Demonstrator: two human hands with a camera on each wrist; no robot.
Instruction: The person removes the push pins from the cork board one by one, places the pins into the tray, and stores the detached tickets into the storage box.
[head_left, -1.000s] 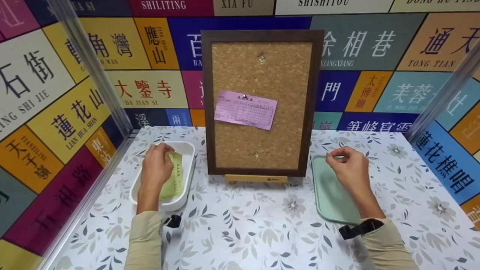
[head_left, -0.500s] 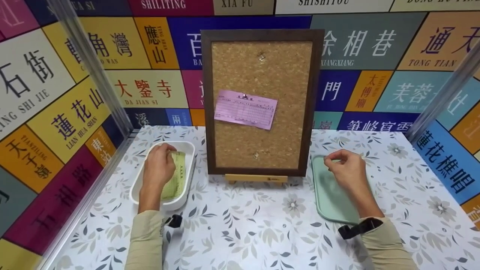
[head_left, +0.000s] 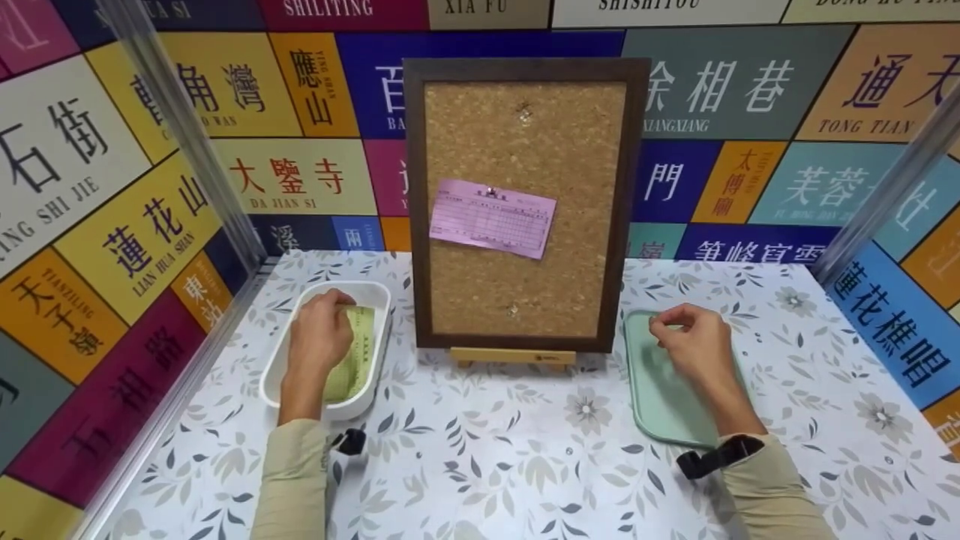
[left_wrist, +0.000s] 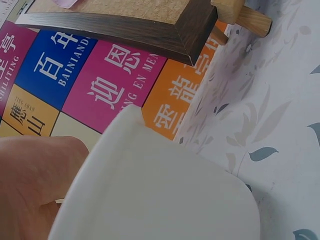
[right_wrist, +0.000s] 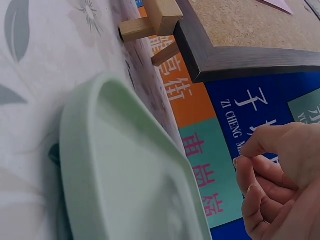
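Observation:
In the head view my left hand (head_left: 321, 330) is inside the white tray (head_left: 381, 300), its fingers curled at the upper edge of a yellow-green paper slip (head_left: 361, 341), pinching it. The slip bulges beside the fingers. The tray's wall (left_wrist: 165, 185) hides most of the fingers in the left wrist view. Over the light green tray (head_left: 652, 409), my right hand (head_left: 697, 345) is held with thumb and index fingertips together and the other fingers curled (right_wrist: 270, 192). Nothing shows between those fingertips.
A dark-framed corkboard (head_left: 577, 225) stands between the trays on a small wooden easel (head_left: 512, 356). A pink form (head_left: 491, 219) is pinned to it, slightly tilted. Clear pushpins sit above (head_left: 525, 114) and below it. A floral cloth (head_left: 480, 450) covers the table; printed walls surround it.
My left hand has shifted slightly right and away from me, and the yellow-green slip has moved right and bulged up. My right hand has barely moved.

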